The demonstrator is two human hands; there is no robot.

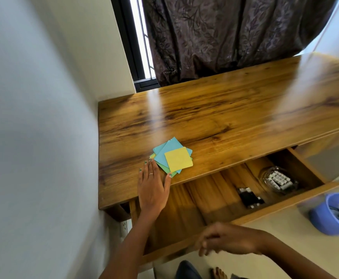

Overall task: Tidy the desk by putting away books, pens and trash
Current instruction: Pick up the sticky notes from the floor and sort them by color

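Note:
A loose pile of blue, green and yellow paper squares [173, 157] lies on the wooden desk [225, 109] near its front left edge. My left hand [152, 186] lies flat on the desk with straight fingers, and its fingertips touch the pile's left and lower edges. My right hand [225, 240] hovers blurred over the front of the open drawer [204, 198] with loosely curled fingers and holds nothing.
The drawer holds a glass dish of small white items [278, 179] and black clips [249, 197]. A blue plastic bowl [333, 213] with dark items sits on the floor at right. A white wall bounds the desk's left; a curtain [225, 37] hangs behind.

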